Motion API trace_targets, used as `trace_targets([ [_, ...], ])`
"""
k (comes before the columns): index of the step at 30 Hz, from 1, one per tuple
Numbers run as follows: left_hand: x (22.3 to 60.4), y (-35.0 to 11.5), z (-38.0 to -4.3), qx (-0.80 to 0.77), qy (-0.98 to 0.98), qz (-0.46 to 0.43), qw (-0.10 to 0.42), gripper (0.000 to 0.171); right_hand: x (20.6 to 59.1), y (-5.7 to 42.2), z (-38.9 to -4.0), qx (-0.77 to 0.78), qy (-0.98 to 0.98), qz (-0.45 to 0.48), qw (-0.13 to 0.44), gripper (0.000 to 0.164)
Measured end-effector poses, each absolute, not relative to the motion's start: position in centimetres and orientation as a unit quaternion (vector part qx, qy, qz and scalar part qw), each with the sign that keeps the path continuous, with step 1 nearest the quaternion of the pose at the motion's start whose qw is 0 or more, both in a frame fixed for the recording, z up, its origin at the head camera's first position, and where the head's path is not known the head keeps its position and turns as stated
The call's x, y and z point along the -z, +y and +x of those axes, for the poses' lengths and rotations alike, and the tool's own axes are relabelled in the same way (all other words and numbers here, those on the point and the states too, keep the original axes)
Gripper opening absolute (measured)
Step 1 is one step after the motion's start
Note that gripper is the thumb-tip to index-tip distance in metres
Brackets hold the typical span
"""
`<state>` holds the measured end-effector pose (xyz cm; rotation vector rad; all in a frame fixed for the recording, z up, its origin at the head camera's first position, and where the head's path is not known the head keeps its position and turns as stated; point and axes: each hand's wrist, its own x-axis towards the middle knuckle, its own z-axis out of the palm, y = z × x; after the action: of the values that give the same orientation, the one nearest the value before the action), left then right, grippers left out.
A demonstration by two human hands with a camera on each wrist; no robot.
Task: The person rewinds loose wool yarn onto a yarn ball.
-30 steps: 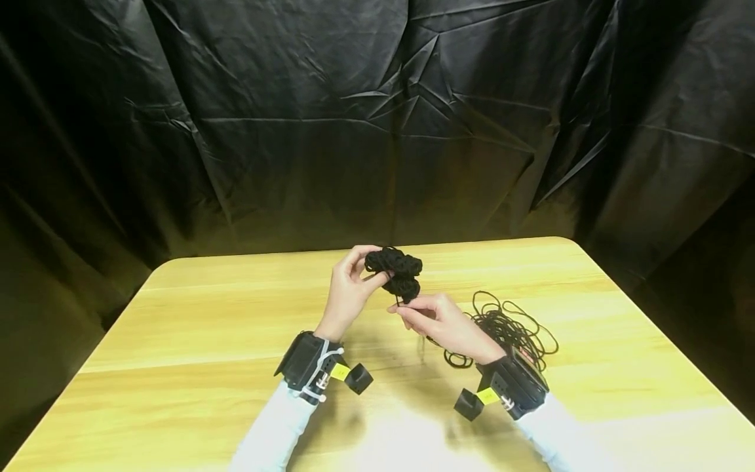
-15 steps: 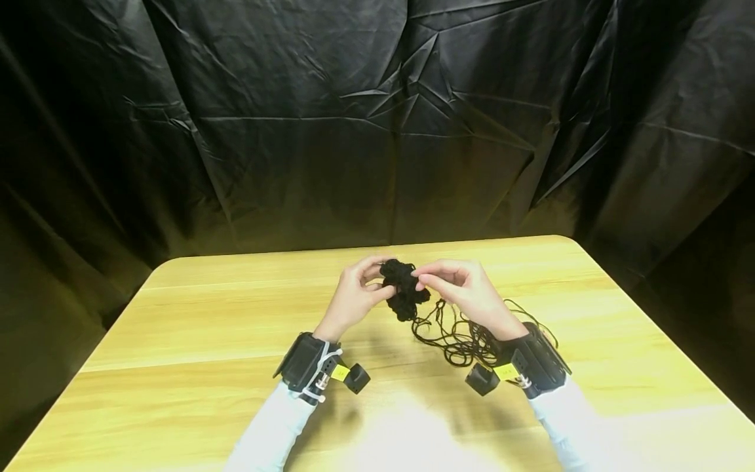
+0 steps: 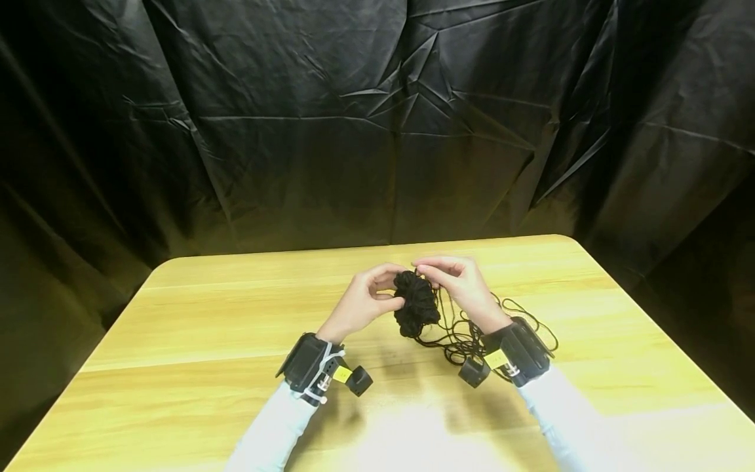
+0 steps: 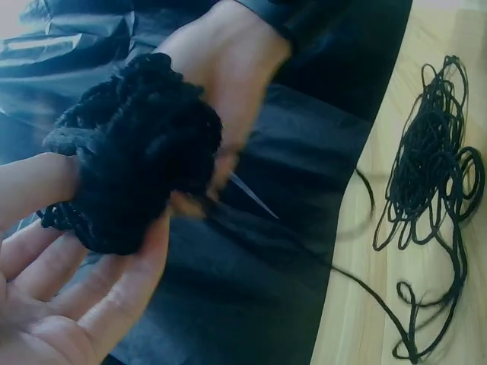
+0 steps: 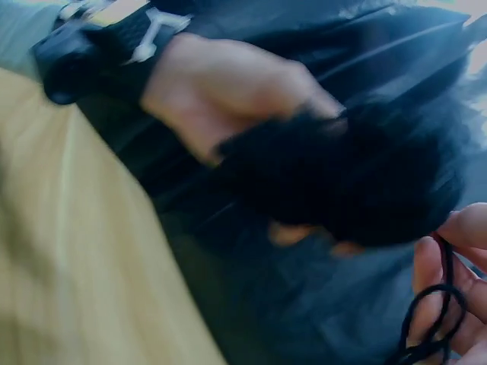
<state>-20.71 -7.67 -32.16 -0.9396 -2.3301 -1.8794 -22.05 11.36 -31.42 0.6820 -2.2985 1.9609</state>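
My left hand [image 3: 367, 303] grips a bundled ball of black yarn [image 3: 416, 304], thumb on the near side and fingers behind it. In the left wrist view the fuzzy, lumpy yarn ball [image 4: 137, 160] covers part of the palm and fingers. At the ball's upper right, my right hand [image 3: 463, 283] pinches a strand between thumb and fingertips. The right wrist view shows that black strand [image 5: 447, 266] running through the fingers, with a small loop hanging below. From the ball a line of cord trails down to a loose tangle [image 3: 466, 341] on the table.
The light wood table [image 3: 206, 367] stands before a wrinkled black sheet [image 3: 295, 164]. Loose coils [image 4: 430, 160] of the black cord lie on the tabletop, partly under my right wrist in the head view. Black camera mounts [image 3: 358, 380] stick out from both wrists.
Both hands have shifted, the left slightly right and down with the yarn ball. My right hand has risen from below the ball to its upper right side, drawing the strand up.
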Motion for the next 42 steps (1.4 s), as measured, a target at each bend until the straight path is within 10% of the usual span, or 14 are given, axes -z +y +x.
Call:
trace_targets([
  [23, 31.9, -8.2, -21.1, 0.704, -0.675, -0.198, 0.102, 0.033, 34.4, 10.9, -20.4, -0.522, -0.788, 0.317, -0.07, 0.018],
  [36, 31.3, -8.8, -21.2, 0.712, -0.674, -0.153, 0.127, 0.032, 35.1, 13.4, -19.8, -0.39, -0.778, 0.395, -0.295, 0.025],
  [42, 31.5, -8.3, -21.2, 0.711, -0.672, -0.168, 0.118, 0.034, 35.6, 12.6, -20.4, -0.564, -0.743, 0.287, -0.219, 0.037],
])
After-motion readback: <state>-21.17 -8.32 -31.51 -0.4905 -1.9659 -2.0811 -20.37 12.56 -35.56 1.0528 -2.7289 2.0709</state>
